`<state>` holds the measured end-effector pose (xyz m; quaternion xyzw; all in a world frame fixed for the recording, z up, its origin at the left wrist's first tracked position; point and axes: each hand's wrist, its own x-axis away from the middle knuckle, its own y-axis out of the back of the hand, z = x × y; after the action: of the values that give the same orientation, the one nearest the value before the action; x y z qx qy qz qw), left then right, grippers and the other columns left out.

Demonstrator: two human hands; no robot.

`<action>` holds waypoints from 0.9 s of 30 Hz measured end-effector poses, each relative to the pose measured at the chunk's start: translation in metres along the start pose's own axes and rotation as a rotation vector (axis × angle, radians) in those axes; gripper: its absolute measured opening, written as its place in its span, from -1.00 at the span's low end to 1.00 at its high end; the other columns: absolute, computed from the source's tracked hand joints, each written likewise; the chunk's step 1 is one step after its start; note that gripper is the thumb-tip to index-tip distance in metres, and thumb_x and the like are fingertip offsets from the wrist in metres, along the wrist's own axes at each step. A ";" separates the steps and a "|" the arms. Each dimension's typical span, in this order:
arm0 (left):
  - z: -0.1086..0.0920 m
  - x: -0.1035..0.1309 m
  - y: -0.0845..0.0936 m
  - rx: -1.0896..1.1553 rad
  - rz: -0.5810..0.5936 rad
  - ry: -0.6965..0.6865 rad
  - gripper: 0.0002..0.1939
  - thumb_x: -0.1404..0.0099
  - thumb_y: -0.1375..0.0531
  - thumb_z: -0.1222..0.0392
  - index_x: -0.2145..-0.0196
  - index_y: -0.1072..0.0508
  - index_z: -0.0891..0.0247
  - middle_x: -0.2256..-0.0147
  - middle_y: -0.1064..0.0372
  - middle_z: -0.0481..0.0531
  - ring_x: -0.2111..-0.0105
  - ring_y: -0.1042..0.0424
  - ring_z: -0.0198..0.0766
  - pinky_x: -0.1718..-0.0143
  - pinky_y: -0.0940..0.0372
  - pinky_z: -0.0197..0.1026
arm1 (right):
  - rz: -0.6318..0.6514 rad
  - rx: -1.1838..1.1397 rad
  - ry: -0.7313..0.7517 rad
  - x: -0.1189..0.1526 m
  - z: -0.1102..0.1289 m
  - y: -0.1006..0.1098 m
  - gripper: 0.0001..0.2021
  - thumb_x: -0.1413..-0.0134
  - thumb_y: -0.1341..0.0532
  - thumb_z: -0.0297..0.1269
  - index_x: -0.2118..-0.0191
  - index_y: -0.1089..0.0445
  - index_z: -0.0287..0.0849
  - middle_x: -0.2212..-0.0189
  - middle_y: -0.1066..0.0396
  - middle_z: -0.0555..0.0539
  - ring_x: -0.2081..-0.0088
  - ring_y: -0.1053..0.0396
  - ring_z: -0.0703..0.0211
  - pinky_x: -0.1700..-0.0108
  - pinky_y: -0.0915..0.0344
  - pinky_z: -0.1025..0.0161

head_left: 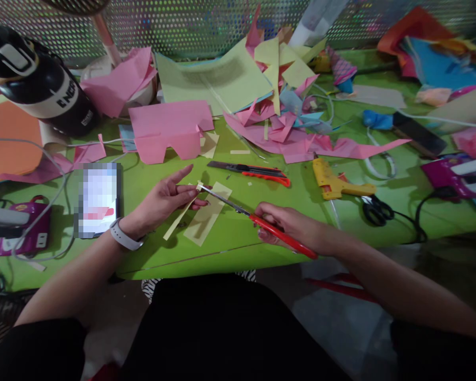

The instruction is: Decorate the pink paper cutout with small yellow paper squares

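Note:
My left hand (168,196) pinches a narrow pale yellow paper strip (176,222) between thumb and finger, other fingers partly stretched out. The strip's long end slants down toward the front edge. My right hand (280,225) is wrapped round the red handles of a pair of scissors (226,201). The thin metal blades point left, their tips at the small end of the strip by my left fingertips. Whether the blades touch the paper I cannot tell. Beneath them a wider pale yellow paper piece (202,225) lies flat. Behind it rests a red and black utility knife (252,172).
A yellow glue gun (337,182) and black-handled scissors (376,210) lie to the right. Pink cut paper (170,129) and a pile of scraps (285,127) fill the back. At left are a phone (99,198), a black bottle (47,79) and loose cables.

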<state>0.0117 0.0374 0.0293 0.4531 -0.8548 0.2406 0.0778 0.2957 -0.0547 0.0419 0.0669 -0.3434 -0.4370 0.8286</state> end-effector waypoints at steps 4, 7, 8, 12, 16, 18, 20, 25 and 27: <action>-0.001 0.000 0.001 -0.047 0.011 0.005 -0.19 -0.34 -0.24 0.40 -0.42 0.05 0.27 0.12 -0.59 0.17 0.26 -0.61 -0.28 0.13 -0.46 -0.24 | -0.021 0.006 -0.008 0.000 0.001 0.000 -0.60 -0.05 -0.27 0.14 0.28 -0.21 -0.08 0.55 -0.14 0.12 0.50 -0.07 0.28 0.43 -0.10 0.26; 0.000 0.000 0.001 -0.076 0.011 0.010 -0.18 -0.33 -0.24 0.40 -0.42 0.06 0.30 0.11 -0.59 0.19 0.25 -0.61 -0.28 0.12 -0.46 -0.24 | -0.023 -0.018 -0.042 -0.001 0.001 0.000 -0.59 -0.03 -0.28 0.15 0.30 -0.23 -0.08 0.57 -0.18 0.12 0.52 -0.08 0.29 0.47 -0.09 0.28; 0.000 0.000 0.001 -0.080 0.008 0.014 -0.18 -0.33 -0.23 0.41 -0.42 0.07 0.32 0.11 -0.59 0.20 0.25 -0.61 -0.28 0.11 -0.46 -0.24 | -0.022 -0.031 -0.053 -0.001 0.002 0.000 -0.58 -0.02 -0.29 0.16 0.30 -0.23 -0.09 0.57 -0.20 0.12 0.53 -0.09 0.30 0.48 -0.09 0.28; 0.001 -0.001 0.001 -0.096 0.000 0.015 -0.18 -0.34 -0.22 0.41 -0.42 0.09 0.35 0.13 -0.59 0.20 0.23 -0.61 -0.27 0.10 -0.46 -0.24 | -0.027 -0.074 -0.081 -0.001 0.002 -0.001 -0.56 0.00 -0.29 0.19 0.31 -0.25 -0.09 0.57 -0.28 0.08 0.53 -0.16 0.27 0.49 -0.10 0.29; 0.001 -0.001 0.001 -0.098 -0.013 0.021 -0.21 -0.34 -0.22 0.42 -0.41 0.06 0.36 0.15 -0.60 0.17 0.23 -0.61 -0.28 0.13 -0.46 -0.26 | -0.040 -0.090 -0.094 -0.002 0.000 -0.002 -0.54 0.03 -0.30 0.22 0.31 -0.26 -0.09 0.57 -0.29 0.07 0.53 -0.19 0.27 0.50 -0.10 0.30; 0.001 -0.001 0.000 -0.102 -0.026 0.035 -0.22 -0.34 -0.21 0.42 -0.41 0.05 0.38 0.16 -0.60 0.17 0.24 -0.61 -0.28 0.13 -0.46 -0.27 | -0.048 -0.093 -0.092 -0.002 -0.002 -0.002 -0.53 0.04 -0.31 0.22 0.32 -0.26 -0.09 0.59 -0.27 0.09 0.54 -0.17 0.28 0.51 -0.08 0.30; 0.000 -0.001 -0.001 -0.108 -0.036 0.044 -0.22 -0.34 -0.21 0.43 -0.40 0.04 0.40 0.16 -0.60 0.17 0.25 -0.61 -0.29 0.14 -0.46 -0.28 | -0.051 -0.091 -0.097 -0.003 -0.003 -0.003 -0.53 0.05 -0.32 0.21 0.32 -0.25 -0.09 0.60 -0.27 0.10 0.56 -0.14 0.30 0.53 -0.06 0.31; 0.000 -0.001 -0.002 -0.094 -0.040 0.055 -0.23 -0.35 -0.20 0.44 -0.40 0.04 0.41 0.16 -0.60 0.18 0.28 -0.60 -0.31 0.16 -0.46 -0.29 | -0.038 -0.068 -0.140 -0.003 -0.004 -0.004 -0.53 0.04 -0.32 0.20 0.33 -0.21 -0.08 0.64 -0.26 0.13 0.60 -0.06 0.33 0.55 0.00 0.31; 0.000 -0.001 -0.001 -0.090 -0.032 0.051 -0.23 -0.35 -0.20 0.44 -0.40 0.04 0.40 0.14 -0.59 0.19 0.27 -0.60 -0.30 0.15 -0.46 -0.28 | -0.033 -0.057 -0.142 -0.003 -0.005 -0.004 -0.54 0.02 -0.31 0.20 0.32 -0.21 -0.08 0.63 -0.27 0.14 0.60 -0.06 0.33 0.55 0.01 0.31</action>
<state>0.0134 0.0374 0.0291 0.4566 -0.8551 0.2120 0.1238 0.2946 -0.0557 0.0349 0.0179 -0.3875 -0.4639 0.7964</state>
